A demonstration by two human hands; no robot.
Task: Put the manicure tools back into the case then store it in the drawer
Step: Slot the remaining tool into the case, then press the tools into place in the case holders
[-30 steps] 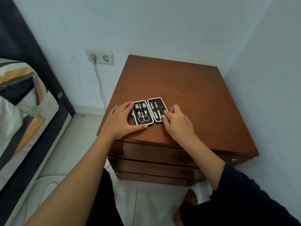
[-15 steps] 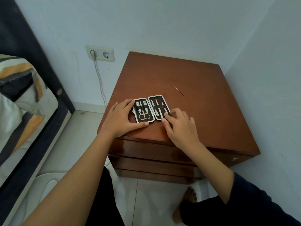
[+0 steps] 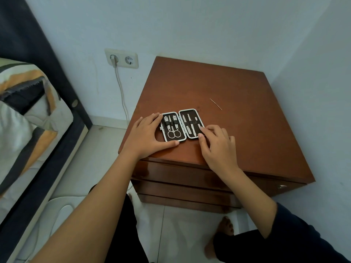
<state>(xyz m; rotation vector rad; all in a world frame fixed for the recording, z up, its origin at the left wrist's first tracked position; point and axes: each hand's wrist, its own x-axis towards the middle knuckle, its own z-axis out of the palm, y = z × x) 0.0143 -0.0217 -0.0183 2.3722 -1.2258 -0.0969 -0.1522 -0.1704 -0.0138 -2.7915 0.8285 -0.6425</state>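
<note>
While the case lies open, the job reads as roughly half done.

Case: the manicure case (image 3: 182, 126) lies opened flat near the front edge of the nightstand (image 3: 237, 95), toward its left corner, both halves face up.
Tools stowed: scissors (image 3: 173, 134) and clippers sit under the strap in the left half; slim tools are strapped in the right half (one slot may still be getting its piece, too small to tell).
Stray item: a thin needle-like tool (image 3: 216, 104) lies loose further back on the top, well apart from the case; it probably belongs inside.
Left hand (image 3: 146, 136): spread flat, fingers along the case's left edge, thumb along its front edge, steadying and gripping nothing.
Right hand (image 3: 218, 147): loosely curled, fingertips (image 3: 202, 130) pressing the right half's front corner; whether they pinch a tool I cannot tell.
Left to do: collect the stray, fold the case shut, open a drawer (image 3: 190, 176) (all are closed) and stow it.
</note>
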